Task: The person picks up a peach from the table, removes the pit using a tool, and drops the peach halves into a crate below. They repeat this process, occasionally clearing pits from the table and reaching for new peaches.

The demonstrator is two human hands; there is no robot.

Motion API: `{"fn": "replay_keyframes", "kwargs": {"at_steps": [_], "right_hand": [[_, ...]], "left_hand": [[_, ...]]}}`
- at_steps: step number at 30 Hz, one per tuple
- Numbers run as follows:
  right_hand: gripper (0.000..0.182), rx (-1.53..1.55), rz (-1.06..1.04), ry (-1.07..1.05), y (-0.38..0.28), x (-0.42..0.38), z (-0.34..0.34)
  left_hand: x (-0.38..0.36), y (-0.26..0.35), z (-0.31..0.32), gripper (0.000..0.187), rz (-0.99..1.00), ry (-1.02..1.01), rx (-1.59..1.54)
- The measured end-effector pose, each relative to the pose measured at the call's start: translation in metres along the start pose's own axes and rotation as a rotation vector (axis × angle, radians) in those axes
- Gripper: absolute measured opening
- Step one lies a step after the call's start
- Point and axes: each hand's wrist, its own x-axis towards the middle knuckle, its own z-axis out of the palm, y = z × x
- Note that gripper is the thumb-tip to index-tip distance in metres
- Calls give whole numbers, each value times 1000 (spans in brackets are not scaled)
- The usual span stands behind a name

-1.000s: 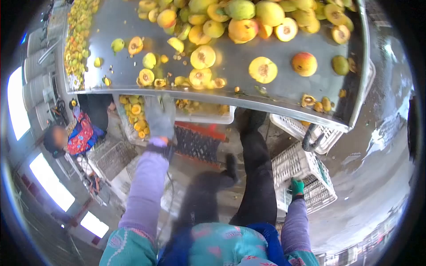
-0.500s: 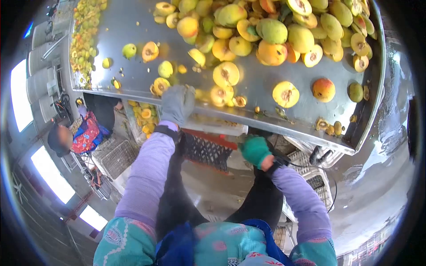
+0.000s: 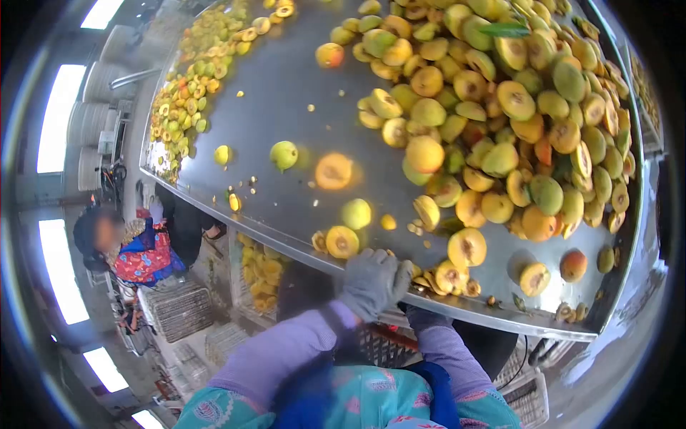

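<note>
My left hand, in a grey glove, is curled over the near rim of a steel table. It touches small fruit pieces, with a halved peach just to its left and another half to its right. A big heap of whole and halved peaches covers the table's right side. My right sleeve reaches up under the rim. The right hand itself is hidden below the table.
A second heap of fruit lies along the table's far left edge. Below the table stands a crate of peach halves. A person in a red patterned top sits at the left by white crates.
The view has risen and tipped toward the tabletop. My left hand stayed on the rim. My right hand, in a green glove, rose from the crates and went out of sight under the table.
</note>
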Motion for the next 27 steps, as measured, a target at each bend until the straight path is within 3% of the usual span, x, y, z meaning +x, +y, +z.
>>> {"fn": "replay_keyframes", "kwargs": {"at_steps": [3, 4, 7, 8, 9, 10, 11, 12, 14, 17, 18, 20, 21, 23, 25, 27], "right_hand": [[30, -71, -6, -4, 4, 10, 3], [31, -92, -8, 2, 6, 16, 4], [32, -132, -33, 24, 6, 30, 6], [32, -142, -44, 35, 4, 35, 5], [32, -153, -59, 49, 1, 41, 3], [33, -169, -78, 56, -5, 43, -2], [33, -183, -96, 59, -10, 41, -7], [34, -205, -116, 57, -18, 35, -17], [35, -251, -153, 36, -40, 14, -50], [36, -219, -190, 16, -72, -46, -106], [37, -153, -192, 55, -76, -67, -114], [43, 261, -166, 346, -66, -98, -95], [47, 462, -146, 487, -65, -112, -86], [42, 814, -28, 540, -107, -121, -122], [46, 812, -20, 814, -150, -118, -155], [49, 902, -90, 874, -169, -111, -172]], "left_hand": [[-7, -4, 1, 29, -3, 83, -68], [-11, -7, -3, 21, 3, 63, -102], [-5, -29, -36, 9, -38, 151, -772], [15, -52, -68, 11, -3, 234, -298], [31, -89, -83, 28, -141, 225, -258], [46, -96, -105, 45, -189, 305, 17], [65, -149, -101, 52, 5, 426, 339], [83, -204, -90, 50, 107, 348, 601], [98, -229, -104, 46, -11, -251, 572], [83, -258, -98, 38, -302, 3, -126], [64, -241, -99, 37, -314, 48, -505], [12, -178, -106, 40, -320, 115, -1265], [-3, -155, -107, 42, -306, 73, -1359], [-31, -107, -99, 46, -294, -39, -1552], [-61, -53, -94, 46, -258, -92, -1564], [-76, -18, -74, 47, -171, -97, -1603]]}}
